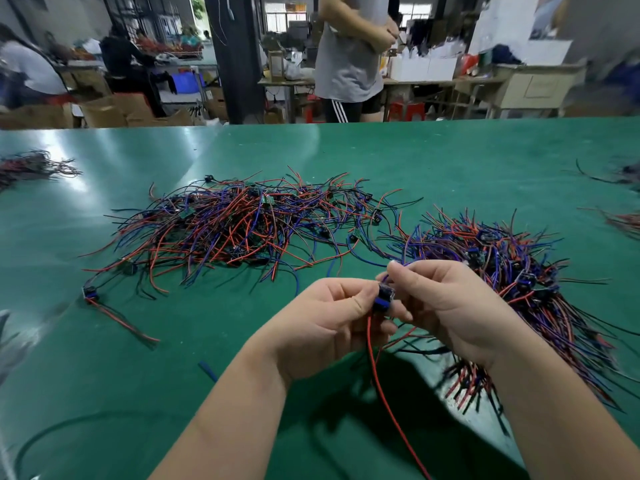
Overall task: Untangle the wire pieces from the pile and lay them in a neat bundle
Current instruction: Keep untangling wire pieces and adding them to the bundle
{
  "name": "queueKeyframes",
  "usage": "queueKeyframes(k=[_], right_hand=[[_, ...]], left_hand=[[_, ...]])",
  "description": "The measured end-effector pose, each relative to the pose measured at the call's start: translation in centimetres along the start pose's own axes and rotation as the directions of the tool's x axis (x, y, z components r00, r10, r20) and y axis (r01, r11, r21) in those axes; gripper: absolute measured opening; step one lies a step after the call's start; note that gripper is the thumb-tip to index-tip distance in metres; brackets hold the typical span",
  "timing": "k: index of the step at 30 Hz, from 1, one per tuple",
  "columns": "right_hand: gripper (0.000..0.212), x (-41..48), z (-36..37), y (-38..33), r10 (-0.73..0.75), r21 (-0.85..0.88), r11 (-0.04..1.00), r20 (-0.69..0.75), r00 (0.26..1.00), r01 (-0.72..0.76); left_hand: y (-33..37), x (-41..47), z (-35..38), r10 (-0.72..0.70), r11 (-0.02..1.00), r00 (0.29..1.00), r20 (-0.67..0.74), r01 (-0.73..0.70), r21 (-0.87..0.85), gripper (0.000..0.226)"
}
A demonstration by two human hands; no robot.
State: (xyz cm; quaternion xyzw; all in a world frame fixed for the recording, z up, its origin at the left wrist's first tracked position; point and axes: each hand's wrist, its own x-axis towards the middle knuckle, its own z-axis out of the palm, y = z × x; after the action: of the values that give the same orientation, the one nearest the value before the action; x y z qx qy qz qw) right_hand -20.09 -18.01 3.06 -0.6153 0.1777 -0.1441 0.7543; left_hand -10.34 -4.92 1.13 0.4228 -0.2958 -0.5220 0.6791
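Observation:
A tangled pile of red, blue and black wire pieces (242,223) with small black modules lies on the green table (450,161), ahead and to the left. To the right lies a combed bundle of the same wire pieces (519,271), partly under my right forearm. My left hand (329,323) and my right hand (450,313) meet above the near table, both pinching one wire piece (383,297) by its small black and blue module. Its red wire hangs down toward me.
One loose wire piece (114,313) lies at the left. Smaller wire heaps sit at the far left edge (31,166) and the far right edge (623,216). A short blue scrap (207,370) lies near my left forearm. A person (349,53) stands beyond the table.

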Motion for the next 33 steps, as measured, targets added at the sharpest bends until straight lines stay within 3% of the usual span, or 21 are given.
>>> queueKeyframes(k=[4, 9, 15, 17, 20, 25, 29, 33], right_hand=[[0.045, 0.1, -0.2, -0.1, 0.001, 0.015, 1.000, -0.108, 0.994, 0.001], [0.045, 0.0, -0.4, -0.1, 0.010, -0.016, 1.000, -0.005, 1.000, -0.010], [0.016, 0.0, -0.6, 0.0, 0.030, 0.110, 0.993, 0.039, 0.999, -0.034], [0.007, 0.1, -0.5, 0.0, 0.001, 0.128, 0.992, 0.017, 1.000, -0.003], [0.012, 0.4, -0.4, 0.3, -0.069, 0.059, 0.996, -0.052, 0.996, 0.072], [0.016, 0.2, -0.3, 0.6, -0.171, -0.056, 0.984, -0.059, 0.984, 0.168], [0.007, -0.1, -0.1, 0.2, -0.283, -0.123, 0.953, -0.035, 0.958, 0.277], [0.003, -0.3, -0.2, -0.4, -0.339, 0.005, 0.940, -0.114, 0.934, 0.341]], left_hand=[[-0.4, 0.3, 0.5, 0.078, 0.997, 0.997, -0.025, -0.079, -0.013, 0.022], [-0.1, 0.1, 0.3, 0.066, 0.997, 0.998, 0.001, -0.066, 0.032, 0.022], [-0.1, -0.1, 0.2, -0.049, 0.993, 0.998, 0.038, 0.045, 0.105, 0.023], [0.0, -0.1, 0.2, -0.062, 0.990, 0.998, 0.004, 0.061, 0.125, 0.023], [0.2, 0.1, 0.3, -0.052, 0.983, 0.994, -0.095, 0.068, 0.168, 0.023], [-0.2, 0.2, 0.7, 0.087, 0.937, 0.966, -0.242, 0.003, 0.350, 0.015], [0.2, -0.1, 0.4, 0.036, 0.935, 0.980, -0.194, 0.035, 0.353, 0.021], [1.0, -0.8, -0.2, -0.095, 0.922, 0.995, -0.024, 0.097, 0.375, 0.012]])
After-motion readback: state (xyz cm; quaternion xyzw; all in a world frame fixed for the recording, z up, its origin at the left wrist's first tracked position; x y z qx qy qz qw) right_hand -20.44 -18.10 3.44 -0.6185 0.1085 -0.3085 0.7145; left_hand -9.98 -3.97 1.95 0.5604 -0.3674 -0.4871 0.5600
